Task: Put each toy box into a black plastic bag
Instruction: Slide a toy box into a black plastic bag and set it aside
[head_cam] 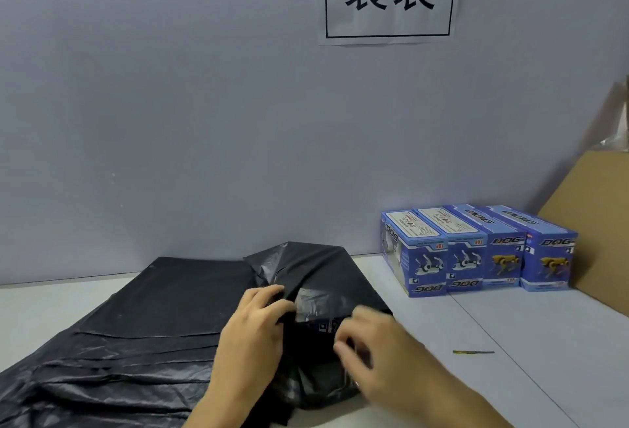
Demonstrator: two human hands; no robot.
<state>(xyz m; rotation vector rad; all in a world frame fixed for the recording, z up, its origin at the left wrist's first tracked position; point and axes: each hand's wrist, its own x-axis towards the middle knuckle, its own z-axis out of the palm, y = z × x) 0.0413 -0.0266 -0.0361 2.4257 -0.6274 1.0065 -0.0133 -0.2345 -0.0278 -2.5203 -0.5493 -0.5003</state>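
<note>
Left hand (253,320) pinches black bag (316,295), low middle of frame. Right hand (367,342) blurry, grip unclear. Toy box (326,327) peeks out between hands.

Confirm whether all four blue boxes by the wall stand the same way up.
No: the two left boxes show their DOG lettering upside down, while the two right boxes show it upright.

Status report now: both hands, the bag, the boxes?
Left hand grips black bag; right hand blurred at its mouth. Box partly inside. Four toy boxes wait. Nothing blocking.
</note>
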